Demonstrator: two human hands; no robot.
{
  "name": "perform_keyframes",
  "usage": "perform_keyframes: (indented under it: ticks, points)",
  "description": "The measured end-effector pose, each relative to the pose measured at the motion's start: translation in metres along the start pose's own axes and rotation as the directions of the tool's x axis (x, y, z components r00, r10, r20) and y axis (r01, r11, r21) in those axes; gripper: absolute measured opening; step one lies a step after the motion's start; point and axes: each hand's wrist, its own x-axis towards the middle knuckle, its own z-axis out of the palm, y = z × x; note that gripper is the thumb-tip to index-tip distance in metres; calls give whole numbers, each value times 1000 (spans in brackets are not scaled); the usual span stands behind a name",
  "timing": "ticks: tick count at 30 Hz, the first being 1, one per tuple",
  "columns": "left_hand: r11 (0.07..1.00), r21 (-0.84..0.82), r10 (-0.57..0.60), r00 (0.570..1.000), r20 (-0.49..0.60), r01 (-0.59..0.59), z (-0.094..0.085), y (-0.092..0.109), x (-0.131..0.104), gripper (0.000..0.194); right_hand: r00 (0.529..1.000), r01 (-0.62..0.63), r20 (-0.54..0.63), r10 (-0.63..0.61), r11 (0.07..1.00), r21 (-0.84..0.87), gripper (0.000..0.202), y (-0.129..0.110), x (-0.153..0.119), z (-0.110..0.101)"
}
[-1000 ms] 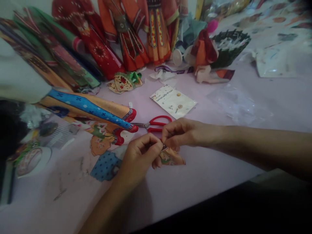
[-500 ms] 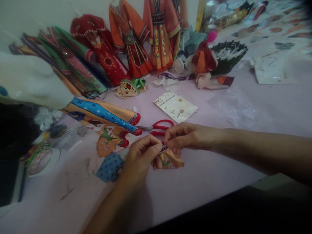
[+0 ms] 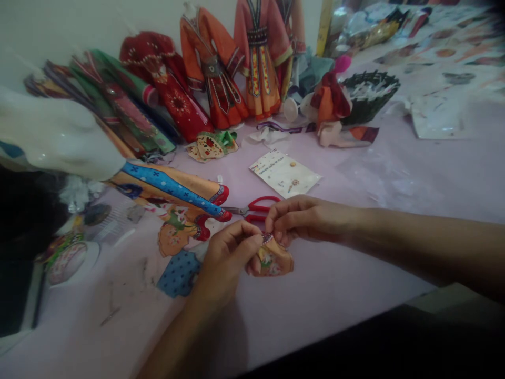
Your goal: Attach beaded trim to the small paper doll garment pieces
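Note:
Between my two hands hangs a small orange patterned piece of fabric (image 3: 276, 261) with a dark, white-dotted trim along its upper edge. My left hand (image 3: 232, 250) pinches the trim's left end between thumb and forefinger. At the other end, the fingertips of my right hand (image 3: 294, 218) are closed on the fabric's upper edge. Just behind my hands lie red-handled scissors (image 3: 258, 207), partly covered by a dressed doll figure's orange and blue skirt (image 3: 173, 184). A blue dotted fabric scrap (image 3: 179, 273) rests left of my left hand.
Several doll costumes (image 3: 213, 68) stand along the wall. A printed card (image 3: 286, 172) lies beyond the scissors, and a dark basket (image 3: 369, 97) is at the back right. A roll of tape (image 3: 74, 260) sits at the left; clear plastic (image 3: 389, 179) lies to the right.
The fabric piece has turned slightly, so more of its printed face shows. Both hands keep their pinch with small finger shifts. The camera view has moved a little.

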Motion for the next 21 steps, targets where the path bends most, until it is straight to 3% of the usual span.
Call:
perform_keyframes:
  ticks: [9,21]
  points:
    - [999,25,23,999,-41,-22,-1,-4,0,17,998,67,-6,-68,998,-21,16,-1,0,0]
    - [999,36,17,1000,11,-17,-2,-14,3,16,992,117,-48,-116,993,22,12,-2,-3,2]
